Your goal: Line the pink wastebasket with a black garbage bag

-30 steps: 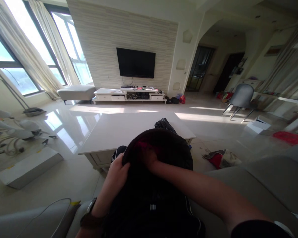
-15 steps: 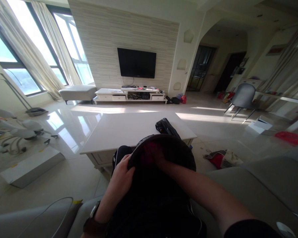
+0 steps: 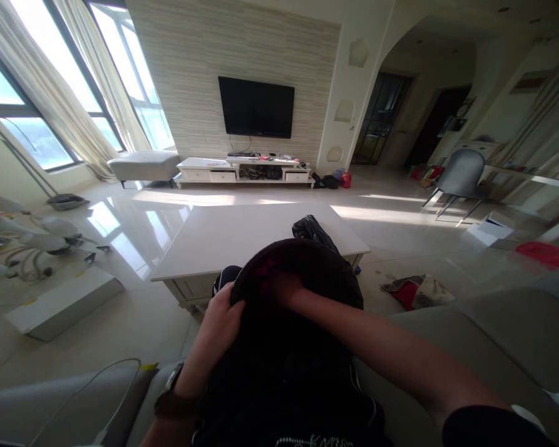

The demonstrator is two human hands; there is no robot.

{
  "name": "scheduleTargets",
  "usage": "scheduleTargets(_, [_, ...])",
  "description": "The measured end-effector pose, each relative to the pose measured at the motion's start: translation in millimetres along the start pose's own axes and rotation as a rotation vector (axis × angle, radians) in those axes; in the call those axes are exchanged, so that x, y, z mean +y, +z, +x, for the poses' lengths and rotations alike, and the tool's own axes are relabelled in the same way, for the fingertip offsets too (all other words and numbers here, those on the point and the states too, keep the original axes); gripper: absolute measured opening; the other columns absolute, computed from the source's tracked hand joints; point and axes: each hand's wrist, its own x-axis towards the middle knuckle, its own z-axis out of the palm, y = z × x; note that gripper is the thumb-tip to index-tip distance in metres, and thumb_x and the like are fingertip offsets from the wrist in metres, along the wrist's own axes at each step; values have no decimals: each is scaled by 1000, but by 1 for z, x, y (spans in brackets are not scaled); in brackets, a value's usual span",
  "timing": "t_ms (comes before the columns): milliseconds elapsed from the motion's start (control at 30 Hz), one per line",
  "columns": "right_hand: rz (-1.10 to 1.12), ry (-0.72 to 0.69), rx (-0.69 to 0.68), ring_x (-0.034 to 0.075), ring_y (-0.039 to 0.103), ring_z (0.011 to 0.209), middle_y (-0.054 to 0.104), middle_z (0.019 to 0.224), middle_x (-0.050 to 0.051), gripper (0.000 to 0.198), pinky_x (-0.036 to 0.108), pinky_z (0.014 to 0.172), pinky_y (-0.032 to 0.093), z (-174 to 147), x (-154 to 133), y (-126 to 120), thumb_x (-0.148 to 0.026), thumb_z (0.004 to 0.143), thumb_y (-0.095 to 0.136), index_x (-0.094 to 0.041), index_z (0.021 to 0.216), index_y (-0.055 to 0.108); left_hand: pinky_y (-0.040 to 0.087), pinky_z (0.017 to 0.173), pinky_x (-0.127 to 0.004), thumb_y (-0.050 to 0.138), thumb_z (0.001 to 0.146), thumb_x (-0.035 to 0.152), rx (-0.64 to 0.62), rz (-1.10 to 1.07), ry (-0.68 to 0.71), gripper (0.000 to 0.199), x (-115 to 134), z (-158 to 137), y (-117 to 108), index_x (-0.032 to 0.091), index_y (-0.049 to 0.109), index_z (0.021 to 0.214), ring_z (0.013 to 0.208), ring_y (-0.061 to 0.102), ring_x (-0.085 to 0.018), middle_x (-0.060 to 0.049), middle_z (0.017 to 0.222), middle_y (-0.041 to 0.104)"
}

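The person sits on a grey sofa (image 3: 470, 347) with a black bag (image 3: 302, 323) on their lap. The bag is dark and round at the top, and its mouth is open. Something red (image 3: 270, 270) shows inside, just past the fingertips.

The left hand (image 3: 221, 316) grips the near edge of the bag's opening. Its fingers are curled and pressed together around the black cloth, holding the mouth wide. A dark watch (image 3: 170, 397) sits on that wrist.

The right hand (image 3: 284, 288) is pushed down into the bag. Its fingers are hidden inside, so I cannot tell if they are spread or pinching anything.

Just beyond both hands is a white coffee table (image 3: 242, 239). A small black plastic bag (image 3: 312, 230) lies on it, just behind the big bag. On the floor to the right of the right arm lies a red and white cloth (image 3: 414, 292).

It looks like the step in hand is feeling around inside the bag. Next, the right fingers would need to close on what is inside, while the left hand holds the edge open.
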Motion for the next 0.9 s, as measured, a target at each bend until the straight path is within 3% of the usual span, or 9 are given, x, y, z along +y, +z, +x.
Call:
scheduleTargets(133, [-6, -70, -66, 30, 69, 100, 76, 112, 17, 25, 42, 91, 52, -35, -10, -43, -29, 95, 65, -10, 108, 75, 47, 81, -39, 54, 67, 28, 29, -45, -31, 21, -6, 1, -4, 21, 67, 82, 81, 61, -27, -5, 81, 70])
scheduleTargets(233, [190, -234, -4, 18, 65, 77, 74, 88, 4, 12, 29, 74, 49, -82, 2, -82, -28, 94, 66, -19, 94, 74, 45, 75, -37, 55, 66, 29, 45, -73, -65, 18, -12, 2, -9, 21, 65, 78, 77, 59, -25, -3, 76, 68])
scheduleTargets(333, [544, -233, 490, 13, 58, 67, 65, 74, 0, 22, 24, 64, 45, -126, 42, -99, -36, 98, 65, -20, 82, 68, 42, 69, -35, 57, 64, 30, 70, -108, -98, 11, -18, 4, -13, 22, 60, 69, 71, 54, -23, -2, 68, 63])
scheduleTargets(400, [721, -14, 861, 12, 56, 64, 63, 73, -1, 26, 23, 60, 45, -145, 78, -90, -43, 95, 68, -21, 82, 68, 40, 66, -34, 58, 62, 31, 80, -142, -121, 9, -21, 5, -15, 22, 57, 64, 68, 51, -21, -1, 65, 59])
scheduleTargets(433, [808, 116, 945, 13, 57, 66, 65, 75, 0, 27, 23, 61, 47, -151, 95, -79, -47, 91, 72, -21, 84, 70, 39, 65, -33, 58, 61, 31, 80, -161, -136, 10, -22, 6, -16, 21, 56, 64, 67, 50, -20, 0, 64, 59])
scheduleTargets(467, [905, 226, 937, 15, 61, 71, 68, 80, 1, 31, 24, 63, 49, -156, 110, -65, -52, 86, 76, -22, 88, 72, 39, 65, -33, 59, 62, 31, 79, -180, -154, 11, -23, 6, -16, 21, 56, 64, 67, 50, -20, 0, 64, 59])
scheduleTargets(533, [1141, 381, 748, 20, 68, 84, 75, 93, 4, 42, 28, 70, 56, -164, 130, -32, -62, 78, 80, -23, 93, 77, 39, 64, -32, 61, 62, 32, 73, -216, -186, 12, -24, 5, -16, 21, 57, 66, 67, 50, -20, 0, 65, 59])
scheduleTargets(667, [1625, 458, 356, 29, 74, 92, 80, 99, 6, 48, 42, 82, 62, -177, 140, 19, -68, 70, 84, -26, 92, 79, 41, 65, -32, 63, 62, 32, 58, -256, -213, 14, -21, 2, -16, 21, 58, 67, 68, 50, -19, 0, 67, 60])
scheduleTargets(900, [1815, 379, 356, 22, 74, 74, 81, 88, 3, 32, 35, 73, 64, -153, 155, 30, -32, 67, 94, -24, 93, 78, 44, 63, -31, 69, 61, 31, 35, -316, -276, 17, -28, -2, -22, 18, 65, 72, 72, 55, -21, -1, 71, 64])
